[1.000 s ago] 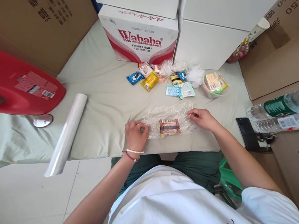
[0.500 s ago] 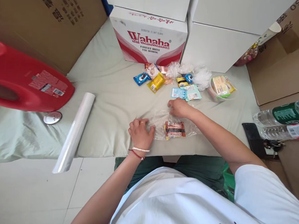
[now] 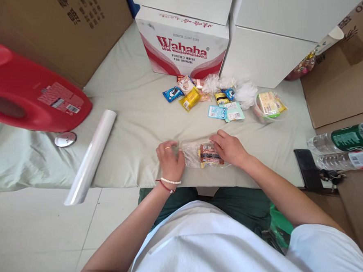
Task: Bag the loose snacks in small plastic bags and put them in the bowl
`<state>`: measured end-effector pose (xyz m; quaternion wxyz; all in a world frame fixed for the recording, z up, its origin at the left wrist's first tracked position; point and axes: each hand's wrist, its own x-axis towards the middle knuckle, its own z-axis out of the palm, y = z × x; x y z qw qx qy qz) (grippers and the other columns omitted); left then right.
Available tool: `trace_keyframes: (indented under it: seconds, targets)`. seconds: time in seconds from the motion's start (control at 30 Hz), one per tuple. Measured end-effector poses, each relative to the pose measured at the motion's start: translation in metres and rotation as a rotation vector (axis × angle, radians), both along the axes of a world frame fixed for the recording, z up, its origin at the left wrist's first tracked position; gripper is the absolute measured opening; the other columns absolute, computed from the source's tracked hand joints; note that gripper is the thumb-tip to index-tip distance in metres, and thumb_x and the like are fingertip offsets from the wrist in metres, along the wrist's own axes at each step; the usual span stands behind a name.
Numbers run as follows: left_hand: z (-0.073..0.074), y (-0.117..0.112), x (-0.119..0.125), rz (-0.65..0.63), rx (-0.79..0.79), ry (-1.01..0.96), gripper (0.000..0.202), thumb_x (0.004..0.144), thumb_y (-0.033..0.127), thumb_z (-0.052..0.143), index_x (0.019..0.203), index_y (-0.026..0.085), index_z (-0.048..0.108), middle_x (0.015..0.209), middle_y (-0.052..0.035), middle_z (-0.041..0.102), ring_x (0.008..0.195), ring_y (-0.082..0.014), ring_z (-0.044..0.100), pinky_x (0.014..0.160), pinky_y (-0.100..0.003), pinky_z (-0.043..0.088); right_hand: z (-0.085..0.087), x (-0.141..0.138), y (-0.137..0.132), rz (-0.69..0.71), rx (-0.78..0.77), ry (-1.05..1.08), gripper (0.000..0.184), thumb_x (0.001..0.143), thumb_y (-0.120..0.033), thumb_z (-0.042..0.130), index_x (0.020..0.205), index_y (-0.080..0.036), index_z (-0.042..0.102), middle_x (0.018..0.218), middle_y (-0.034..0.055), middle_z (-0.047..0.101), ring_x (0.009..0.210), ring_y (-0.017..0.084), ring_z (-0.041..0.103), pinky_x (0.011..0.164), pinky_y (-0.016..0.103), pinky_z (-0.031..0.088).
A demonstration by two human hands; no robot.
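Observation:
A sheet of clear plastic wrap (image 3: 190, 153) lies near the table's front edge, with brown-and-yellow wrapped snack packets (image 3: 209, 155) on it. My left hand (image 3: 170, 162) rests at the wrap's left end, fingers curled and thumb on the film; its fingertips are partly hidden. On the other side, my right hand (image 3: 228, 148) pinches the far edge of the wrap over the packets, covering their right end. A roll of plastic wrap (image 3: 91, 157) lies to the left, its near end over the table edge.
Several snack packets (image 3: 190, 99) and crumpled clear plastic (image 3: 244, 94) lie before the Wahaha carton (image 3: 182, 50). A clear bowl (image 3: 264, 116) holds more snacks. A red jug (image 3: 42, 94) and round tin (image 3: 65, 139) stand left; water bottles (image 3: 350, 136) and a phone (image 3: 307, 169) lie right.
My right hand has come nearer, drawing the far edge of the wrap over the packets. The film is now more gathered. My left hand has barely moved.

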<state>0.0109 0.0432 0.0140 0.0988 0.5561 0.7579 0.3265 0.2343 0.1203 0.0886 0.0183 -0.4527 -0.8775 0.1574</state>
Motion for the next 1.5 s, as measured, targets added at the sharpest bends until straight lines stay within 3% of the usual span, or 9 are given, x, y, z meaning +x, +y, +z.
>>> trace_keyframes:
  seconds: [0.17, 0.3, 0.67, 0.87, 1.0, 1.13, 1.33, 1.43, 1.5]
  targets:
    - [0.018, -0.027, 0.006, -0.425, 0.214, 0.164, 0.026, 0.093, 0.026, 0.051, 0.105, 0.027, 0.074, 0.109, -0.0080, 0.076, 0.119, -0.0294, 0.064, 0.109, -0.052, 0.037, -0.013, -0.005, 0.010, -0.077, 0.004, 0.077, 0.030, 0.109, -0.026, 0.042, 0.123, -0.018, 0.068, 0.112, 0.0087, 0.065, 0.096, 0.021, 0.063, 0.075, 0.028, 0.041]
    - [0.025, -0.020, 0.024, -0.740, 0.209, 0.260, 0.036, 0.098, 0.030, 0.052, 0.129, 0.028, 0.072, 0.131, -0.0049, 0.076, 0.129, -0.0285, 0.062, 0.109, -0.050, 0.032, -0.017, -0.005, 0.021, -0.070, -0.012, 0.191, 0.027, 0.107, -0.027, 0.049, 0.116, -0.018, 0.072, 0.104, 0.0074, 0.066, 0.092, 0.020, 0.064, 0.077, 0.028, 0.042]
    - [0.009, 0.005, 0.038, -0.534, 0.066, 0.165, 0.026, 0.097, 0.025, 0.060, 0.115, 0.026, 0.079, 0.127, -0.0067, 0.078, 0.116, -0.0331, 0.064, 0.093, -0.053, 0.046, -0.025, 0.011, -0.016, 0.154, 0.027, 0.270, 0.031, 0.107, -0.032, 0.050, 0.125, -0.026, 0.075, 0.095, 0.0035, 0.061, 0.075, 0.015, 0.054, 0.066, 0.025, 0.037]
    - [-0.013, -0.004, 0.026, -0.643, 0.165, -0.358, 0.027, 0.096, 0.020, 0.055, 0.107, 0.026, 0.080, 0.131, -0.0062, 0.076, 0.123, -0.0234, 0.070, 0.109, -0.046, 0.053, -0.052, 0.013, -0.049, 0.188, 0.067, 0.323, 0.041, 0.110, -0.024, 0.041, 0.141, -0.029, 0.068, 0.100, 0.0053, 0.063, 0.083, 0.019, 0.052, 0.073, 0.027, 0.041]
    - [-0.017, -0.007, 0.008, -0.350, 0.213, -0.640, 0.019, 0.093, 0.026, 0.059, 0.096, 0.024, 0.078, 0.113, -0.0061, 0.080, 0.110, -0.0226, 0.074, 0.102, -0.042, 0.058, -0.057, 0.010, -0.050, 0.220, 0.048, 0.254, 0.045, 0.106, -0.018, 0.046, 0.143, -0.032, 0.067, 0.098, 0.0051, 0.062, 0.085, 0.020, 0.050, 0.078, 0.029, 0.041]
    - [-0.007, 0.008, -0.010, 0.022, 0.136, -0.404, 0.037, 0.102, 0.040, 0.042, 0.104, 0.021, 0.073, 0.119, -0.0114, 0.074, 0.123, -0.0256, 0.065, 0.116, -0.050, 0.046, -0.056, 0.006, -0.051, 0.233, 0.100, 0.125, 0.047, 0.105, -0.016, 0.048, 0.146, -0.031, 0.066, 0.100, 0.0075, 0.061, 0.085, 0.021, 0.048, 0.078, 0.032, 0.040]
    - [0.001, 0.021, 0.000, -0.063, -0.141, -0.124, 0.044, 0.076, 0.058, 0.078, 0.095, 0.019, 0.069, 0.159, -0.0206, 0.049, 0.159, -0.0448, 0.023, 0.128, -0.066, 0.021, -0.040, -0.001, -0.054, 0.202, 0.088, -0.035, 0.047, 0.106, -0.016, 0.048, 0.145, -0.036, 0.065, 0.107, 0.0097, 0.061, 0.091, 0.024, 0.049, 0.077, 0.033, 0.037]
    - [0.005, 0.014, 0.004, -0.098, -0.131, -0.165, 0.029, 0.074, 0.045, 0.078, 0.077, 0.022, 0.061, 0.140, -0.0152, 0.063, 0.142, -0.0382, 0.050, 0.118, -0.055, 0.041, -0.031, -0.001, -0.055, 0.168, 0.054, -0.063, 0.046, 0.107, -0.018, 0.049, 0.146, -0.039, 0.064, 0.108, 0.0091, 0.060, 0.094, 0.024, 0.050, 0.074, 0.032, 0.036]
    - [0.012, 0.008, 0.006, -0.110, -0.126, -0.289, 0.027, 0.078, 0.040, 0.073, 0.070, 0.024, 0.053, 0.103, -0.0070, 0.070, 0.102, -0.0255, 0.068, 0.094, -0.041, 0.055, -0.029, -0.001, -0.054, 0.145, 0.024, -0.053, 0.045, 0.108, -0.020, 0.050, 0.146, -0.040, 0.063, 0.108, 0.0085, 0.059, 0.095, 0.023, 0.050, 0.072, 0.031, 0.035]
